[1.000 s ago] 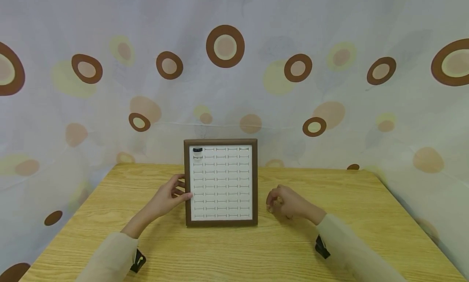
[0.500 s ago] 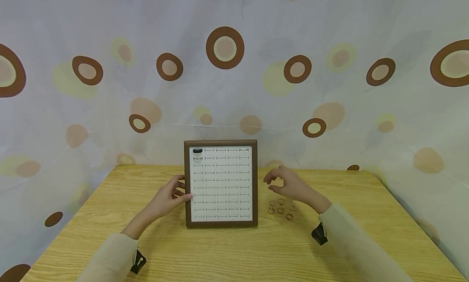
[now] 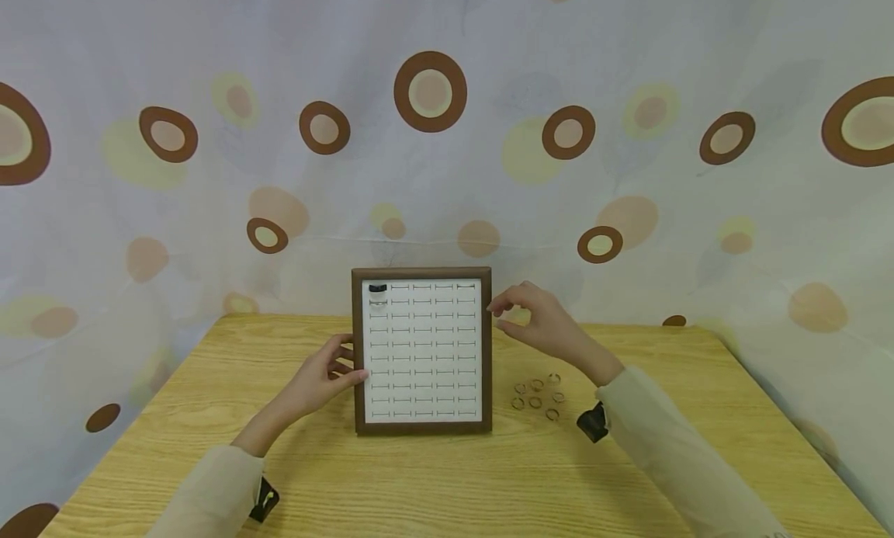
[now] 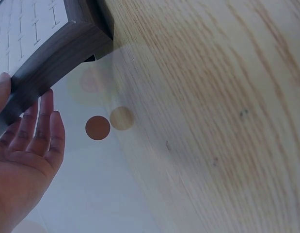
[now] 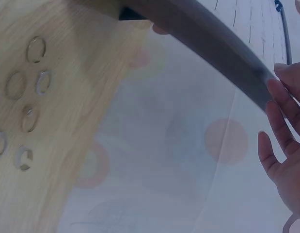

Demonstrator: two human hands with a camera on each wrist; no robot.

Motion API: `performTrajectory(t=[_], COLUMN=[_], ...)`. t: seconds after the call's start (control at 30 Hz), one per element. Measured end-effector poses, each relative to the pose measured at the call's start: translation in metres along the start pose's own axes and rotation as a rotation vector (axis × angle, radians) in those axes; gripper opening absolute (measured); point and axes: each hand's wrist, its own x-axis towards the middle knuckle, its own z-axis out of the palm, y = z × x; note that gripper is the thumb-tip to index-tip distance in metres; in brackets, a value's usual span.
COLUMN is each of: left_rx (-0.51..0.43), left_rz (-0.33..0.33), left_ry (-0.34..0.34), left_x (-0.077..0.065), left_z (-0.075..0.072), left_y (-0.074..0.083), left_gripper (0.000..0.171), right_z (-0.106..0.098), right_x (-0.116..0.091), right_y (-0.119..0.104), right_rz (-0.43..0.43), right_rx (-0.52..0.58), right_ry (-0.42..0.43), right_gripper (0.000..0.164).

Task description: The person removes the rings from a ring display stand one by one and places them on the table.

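A brown-framed ring display tray (image 3: 422, 428) stands upright on the table, its white insert lined with rows of slots. In its top left corner sit a dark ring (image 3: 378, 288) and, just below, a silvery ring (image 3: 379, 303). My left hand (image 3: 323, 376) grips the tray's left side, thumb on the front and fingers behind. Up at the tray's right edge is my right hand (image 3: 545, 321), thumb and forefinger tips close together; I cannot tell whether a ring is between them. Several loose rings (image 3: 535, 403) lie on the wood, below that hand.
The wooden table (image 3: 419, 484) reaches back to a patterned curtain (image 3: 447, 173), which hangs close behind the tray. Dark wrist devices, one on the left cuff (image 3: 263, 499) and one on the right cuff (image 3: 594, 423), sit under the sleeves.
My right hand has risen from the loose rings and moved up and left to the tray's right edge, uncovering the rings. The left hand and the tray stay where they were.
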Motion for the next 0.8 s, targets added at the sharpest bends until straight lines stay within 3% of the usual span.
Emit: performTrajectory(t=[0.23,0.33,0.63,0.8], left_rx=[0.001,-0.005,-0.018,-0.008], left_rz=[0.004,0.004,0.002,-0.003], left_ry=[0.010,0.002,0.001,0.010], left_x=[0.008,0.009,0.009,0.005], left_z=[0.006,0.005,0.005,0.005], left_y=[-0.029,-0.034,-0.033,-0.018], left_gripper=[0.058,0.059,0.060,0.057], right_z=[0.008,0.012,0.026,0.036], right_x=[0.019,0.026,0.044,0.055], right_y=[-0.013,-0.019,-0.039,-0.048], right_rz=[-0.102,-0.139,-0.104,-0.094], right_rx=[0.009,0.020,0.019,0.001], right_ry=[0.028,0.042,0.009,0.013], right_gripper=[0.018,0.017,0.016,0.016])
